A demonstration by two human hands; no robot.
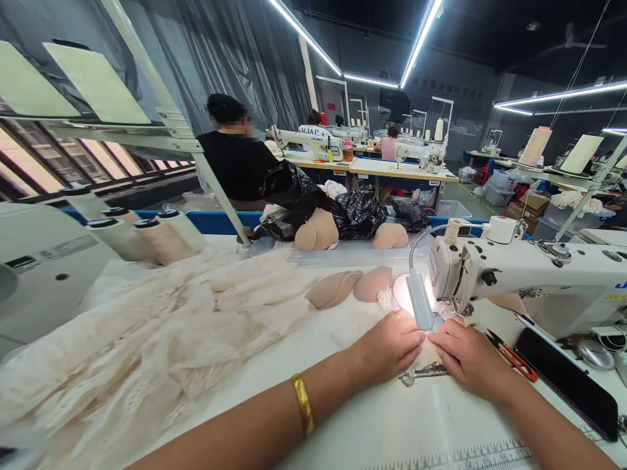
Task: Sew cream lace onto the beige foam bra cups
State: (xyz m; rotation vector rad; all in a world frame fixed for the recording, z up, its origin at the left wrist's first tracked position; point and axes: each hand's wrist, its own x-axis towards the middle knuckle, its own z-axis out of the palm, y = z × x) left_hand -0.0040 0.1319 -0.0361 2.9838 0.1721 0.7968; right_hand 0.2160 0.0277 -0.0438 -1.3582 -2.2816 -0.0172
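Under the head of a white sewing machine (458, 267), my left hand (394, 346) and my right hand (467, 356) almost meet at the fingertips. Both are closed, pinching a pale cream piece of fabric (430, 356) between them. Fingers cover most of that piece, and its contact with the needle is hidden. A grey clip-on lamp (420, 300) shines just above the fingers. Beige moulded bra cups (336, 289) lie in overlapping stacks left of the machine, with a bit of lace (385, 298) beside them. A metal guide (426, 373) sits on the table below my hands.
Cream lace fabric (161, 333) is heaped across the left of the table. Orange-handled snips (519, 362) and a black phone (568, 382) lie right of my right hand. Thread cones (171, 238) stand at left. A person in black (235, 163) sits ahead, beyond black plastic bags (360, 215).
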